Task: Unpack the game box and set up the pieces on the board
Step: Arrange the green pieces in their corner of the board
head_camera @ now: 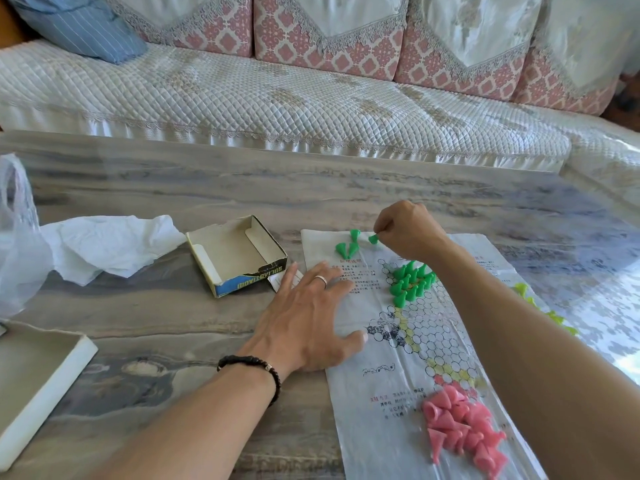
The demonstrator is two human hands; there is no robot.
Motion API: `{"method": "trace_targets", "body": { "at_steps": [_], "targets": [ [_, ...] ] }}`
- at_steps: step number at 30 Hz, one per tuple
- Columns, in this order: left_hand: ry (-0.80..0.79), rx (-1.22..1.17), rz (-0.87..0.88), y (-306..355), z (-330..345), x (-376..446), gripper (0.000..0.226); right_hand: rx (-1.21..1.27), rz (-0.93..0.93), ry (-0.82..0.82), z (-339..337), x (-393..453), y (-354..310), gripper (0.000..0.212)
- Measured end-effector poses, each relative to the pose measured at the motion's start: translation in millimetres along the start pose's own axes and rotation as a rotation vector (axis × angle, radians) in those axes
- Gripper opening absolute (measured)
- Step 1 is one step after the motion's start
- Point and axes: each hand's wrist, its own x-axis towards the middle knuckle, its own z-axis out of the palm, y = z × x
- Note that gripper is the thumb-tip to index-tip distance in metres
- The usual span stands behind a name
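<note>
Table (207,188): grey marbled top spanning the middle of the frame, with a quilted sofa (242,95) along the upper part.

Board (388,445): a thin printed sheet lying flat, right of centre, running down to the lower edge.

Left hand (308,320): centre of frame, fingers straight and spread, palm pressed flat on the sheet's left margin; holds nothing.

Right hand (408,230): above centre-right, over the sheet's far end, fingers curled, tips pinching one green piece (373,239).

Game box (235,254): open and tilted, left of the sheet's far corner, just beyond the left fingertips.

Crumpled white paper (107,244) and a clear plastic bag (17,237): left of the box, at the frame's left edge.

Pink pieces (460,431): loose heap on the sheet, lower right.

Green pieces standing (412,280): clustered on the printed circles, between the two hands. Three loose green pieces (348,245) lie just left of the pinched one.

Yellow-green pieces (540,310): right of the right forearm, partly hidden by it.
</note>
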Motion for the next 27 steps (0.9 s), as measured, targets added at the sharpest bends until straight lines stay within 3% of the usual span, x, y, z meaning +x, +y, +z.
{"method": "trace_targets", "body": {
  "at_steps": [4,15,27],
  "targets": [
    [0.007,-0.009,0.003,-0.2,0.2,-0.2,0.081,0.055,-0.057,-0.002,-20.7,-11.6,-1.9,0.019],
    [0.0,-0.017,0.002,0.7,-1.1,-1.1,0.081,-0.073,-0.156,-0.266,-40.1,-37.9,-3.6,0.01],
    [-0.011,0.003,-0.004,1.2,-1.3,-0.4,0.081,-0.103,-0.118,-0.28,-28.0,-42.1,7.4,0.011]
  ]
}}
